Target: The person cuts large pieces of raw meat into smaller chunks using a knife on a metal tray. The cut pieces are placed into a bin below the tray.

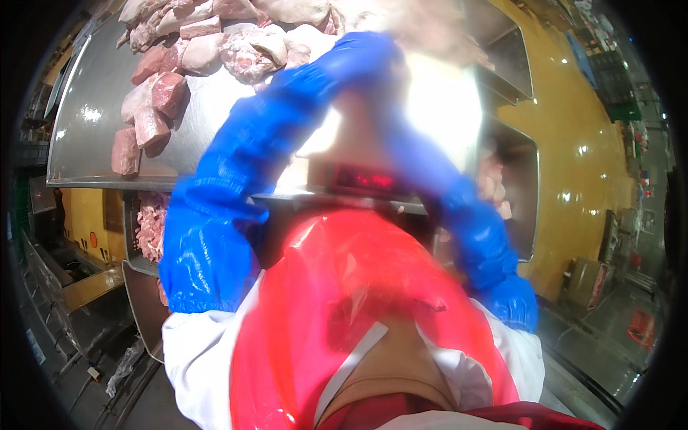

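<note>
My left hand (362, 51), in a blue glove and long blue sleeve, reaches to the far side of a bright white work surface (448, 100). My right hand (393, 75) is close beside it, badly smeared by motion. The fingers of both hands are blurred, and I cannot make out what they hold, if anything. Left of them, raw meat chunks (251, 54) lie heaped along the far part of a steel table (86, 122). Several smaller pink cuts (152, 127) sit nearer on the same table. Pale blurred meat (430, 29) shows just beyond my hands.
A red-lit digital display (373, 180) sits at the table's near edge, in front of my red apron (344, 251). Steel bins (527, 186) stand on the right, one with meat inside. Below the table at left, another bin holds small meat pieces (152, 223).
</note>
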Demonstrator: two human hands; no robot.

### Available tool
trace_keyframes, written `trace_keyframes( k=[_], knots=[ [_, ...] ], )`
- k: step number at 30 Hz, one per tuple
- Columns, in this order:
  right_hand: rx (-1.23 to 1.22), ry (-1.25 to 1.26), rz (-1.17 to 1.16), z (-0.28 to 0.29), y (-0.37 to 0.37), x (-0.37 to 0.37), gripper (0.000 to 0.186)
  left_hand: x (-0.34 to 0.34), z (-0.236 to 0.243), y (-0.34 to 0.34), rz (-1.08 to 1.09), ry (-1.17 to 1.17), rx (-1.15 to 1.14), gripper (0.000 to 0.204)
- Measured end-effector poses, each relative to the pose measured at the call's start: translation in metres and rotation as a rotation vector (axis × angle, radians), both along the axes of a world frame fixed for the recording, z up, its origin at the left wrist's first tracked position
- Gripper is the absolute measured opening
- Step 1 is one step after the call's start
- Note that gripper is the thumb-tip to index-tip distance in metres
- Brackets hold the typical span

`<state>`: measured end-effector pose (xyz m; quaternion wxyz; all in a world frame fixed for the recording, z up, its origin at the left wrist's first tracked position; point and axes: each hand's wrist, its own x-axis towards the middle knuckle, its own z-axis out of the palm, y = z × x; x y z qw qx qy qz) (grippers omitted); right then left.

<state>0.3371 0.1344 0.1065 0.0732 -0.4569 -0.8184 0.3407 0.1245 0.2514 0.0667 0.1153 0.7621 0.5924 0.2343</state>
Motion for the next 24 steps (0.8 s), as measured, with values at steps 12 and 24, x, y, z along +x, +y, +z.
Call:
trace_keyframes(
  k=[12,24],
  knots=[
    [0.010,-0.118,0.098,-0.025,-0.020,-0.025,0.079,-0.010,-0.003,0.019,-0.198,0.373,-0.040,0.033],
    [0.218,0.267,-0.102,0.015,0.000,0.044,0.071,0.001,-0.070,-0.114,0.237,-0.515,0.190,0.044]
  ],
)
